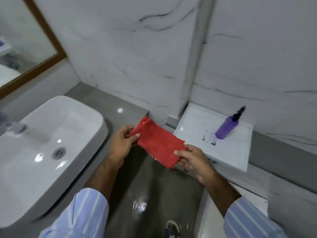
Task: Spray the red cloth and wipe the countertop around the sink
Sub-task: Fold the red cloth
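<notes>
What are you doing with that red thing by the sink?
A person is holding a red cloth stretched between both hands: the left hand pinches one end and the right hand pinches the other. The cloth is up in the air, not touching the grey countertop around the white rectangular sink. The purple spray bottle with the black nozzle stands untouched on a white ledge to the right. So no wiping is happening at this moment.
</notes>
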`<action>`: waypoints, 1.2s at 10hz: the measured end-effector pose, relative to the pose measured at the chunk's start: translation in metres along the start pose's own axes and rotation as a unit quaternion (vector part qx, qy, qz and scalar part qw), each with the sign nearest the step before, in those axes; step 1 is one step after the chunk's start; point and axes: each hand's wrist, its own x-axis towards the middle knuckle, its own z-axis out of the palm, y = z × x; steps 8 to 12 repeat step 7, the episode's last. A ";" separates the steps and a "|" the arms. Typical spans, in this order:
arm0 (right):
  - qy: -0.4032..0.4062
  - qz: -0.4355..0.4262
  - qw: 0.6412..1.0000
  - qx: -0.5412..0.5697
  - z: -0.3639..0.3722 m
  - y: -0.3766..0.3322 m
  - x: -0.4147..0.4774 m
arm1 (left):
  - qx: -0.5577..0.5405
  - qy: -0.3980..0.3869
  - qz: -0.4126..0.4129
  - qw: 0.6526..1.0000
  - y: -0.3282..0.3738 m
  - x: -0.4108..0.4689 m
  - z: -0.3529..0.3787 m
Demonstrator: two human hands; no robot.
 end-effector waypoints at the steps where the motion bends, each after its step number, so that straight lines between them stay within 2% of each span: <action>1: 0.032 0.026 0.998 0.038 -0.027 -0.004 0.014 | 0.162 -0.044 0.096 0.981 0.029 0.053 0.061; 2: 0.057 0.042 0.993 0.095 -0.046 0.003 0.029 | 0.303 -0.109 0.200 0.926 0.044 0.096 0.126; 3: 0.086 0.068 0.979 0.171 -0.056 0.014 0.046 | 0.389 -0.172 0.247 0.870 0.044 0.127 0.184; 4: 0.088 0.097 0.962 0.239 -0.060 0.016 0.062 | 0.427 -0.206 0.253 0.844 0.039 0.154 0.227; 6: 0.108 0.111 0.941 0.302 -0.065 0.005 0.094 | 0.451 -0.233 0.195 0.839 0.021 0.187 0.266; 7: 0.103 0.114 0.951 0.269 -0.074 -0.002 0.096 | 0.436 -0.242 0.147 0.854 0.009 0.189 0.270; 12: 0.103 0.114 0.951 0.269 -0.074 -0.002 0.096 | 0.436 -0.242 0.147 0.854 0.009 0.189 0.270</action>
